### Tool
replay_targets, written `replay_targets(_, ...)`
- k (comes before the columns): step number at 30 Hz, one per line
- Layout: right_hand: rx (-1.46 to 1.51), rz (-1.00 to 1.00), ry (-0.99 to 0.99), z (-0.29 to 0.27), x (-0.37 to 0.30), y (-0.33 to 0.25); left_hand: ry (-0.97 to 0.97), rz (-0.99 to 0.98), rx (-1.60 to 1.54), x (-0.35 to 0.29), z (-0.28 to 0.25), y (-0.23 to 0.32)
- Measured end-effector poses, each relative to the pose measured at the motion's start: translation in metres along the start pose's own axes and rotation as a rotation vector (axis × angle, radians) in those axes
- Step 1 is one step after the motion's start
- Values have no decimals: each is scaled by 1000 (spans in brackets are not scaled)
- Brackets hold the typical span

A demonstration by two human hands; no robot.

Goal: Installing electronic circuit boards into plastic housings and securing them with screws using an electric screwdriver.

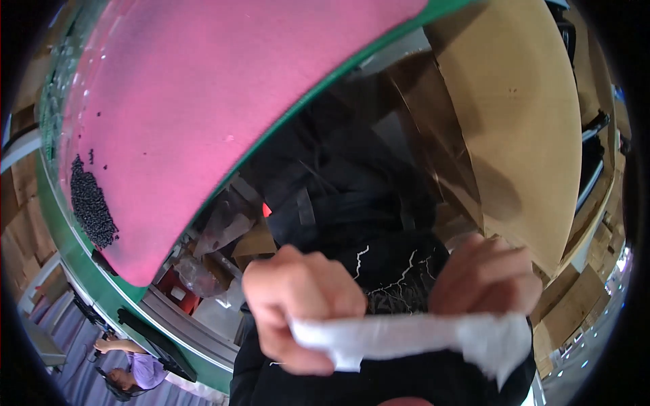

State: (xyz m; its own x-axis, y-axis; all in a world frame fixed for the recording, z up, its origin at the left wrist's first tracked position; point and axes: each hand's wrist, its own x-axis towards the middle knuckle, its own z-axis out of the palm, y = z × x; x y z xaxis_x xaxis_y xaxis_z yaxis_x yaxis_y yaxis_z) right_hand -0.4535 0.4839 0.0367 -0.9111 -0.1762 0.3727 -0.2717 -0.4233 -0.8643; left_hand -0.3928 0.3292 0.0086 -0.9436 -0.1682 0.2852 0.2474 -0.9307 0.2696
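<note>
Pinching a crumpled, thin white sheet [406, 338] near opposite ends, the left hand [298, 304] and the right hand [486, 274], both curled, hold it stretched between them before black, white-patterned clothing [406, 372]; beyond, a pink-topped, green-edged counter [223, 88] bears a pile of black pellets [93, 206].

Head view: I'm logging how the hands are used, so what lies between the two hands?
In the head view, a soft-looking white strip spans from the left hand to the right hand, with black clothing behind it.
</note>
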Motion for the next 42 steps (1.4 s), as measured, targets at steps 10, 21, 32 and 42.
replay_targets(10, -484, 325, 374, -7, -7, -38, 140, -293, -133, 1, 23, -16)
replay_targets(21, -116, 233, -259, -32, 1, 46, 420, -129, 515, 3, -11, -36)
replay_targets(32, -483, 237, -489, -65, -18, 52, 347, -392, 174, 0, -36, -35)
replay_targets(42, -761, -181, -379, -88, 5, 59, 138, -576, 611, 39, -25, -39)
